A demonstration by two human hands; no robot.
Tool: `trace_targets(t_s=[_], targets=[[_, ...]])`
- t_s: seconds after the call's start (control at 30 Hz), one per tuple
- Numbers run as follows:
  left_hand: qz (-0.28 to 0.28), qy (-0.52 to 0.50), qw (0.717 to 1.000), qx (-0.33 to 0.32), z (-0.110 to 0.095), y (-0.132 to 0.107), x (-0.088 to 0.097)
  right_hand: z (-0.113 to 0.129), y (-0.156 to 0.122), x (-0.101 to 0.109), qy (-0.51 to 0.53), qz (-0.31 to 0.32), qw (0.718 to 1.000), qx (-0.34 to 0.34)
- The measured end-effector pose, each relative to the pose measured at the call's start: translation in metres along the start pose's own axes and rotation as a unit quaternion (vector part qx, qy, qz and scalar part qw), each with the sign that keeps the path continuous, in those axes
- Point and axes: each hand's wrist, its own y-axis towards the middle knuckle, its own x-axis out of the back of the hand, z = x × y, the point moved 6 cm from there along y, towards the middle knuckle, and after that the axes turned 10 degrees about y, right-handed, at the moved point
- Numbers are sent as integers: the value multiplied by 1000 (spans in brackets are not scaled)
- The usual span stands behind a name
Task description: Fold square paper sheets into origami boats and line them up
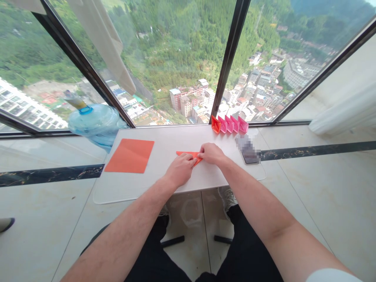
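A small folded piece of orange paper lies on the white table in front of me, partly covered by my fingers. My left hand presses on its near left part with the fingertips. At its right end, my right hand pinches the paper between thumb and curled fingers. Both hands almost meet over the fold. Left of them rests a flat square sheet of orange paper.
Folded pink paper shapes and an orange one stand in a row at the table's far edge. A phone lies at the right. A large blue water bottle stands beyond the left corner, near the windows.
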Motion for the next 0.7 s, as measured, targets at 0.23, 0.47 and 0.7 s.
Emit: trace_targets(t_s=[0.23,0.47,0.7], targets=[[-9,22,1000,-13,-3,-3,-2,-5,-4,2,20,-21,1000,10],[-2,23,1000,5,-4,-3,-2,-25,-11,12,13,-68,997,-24],[0,17,1000,-2,-3,-2,-1,-44,-12,24,9,-86,993,-80]])
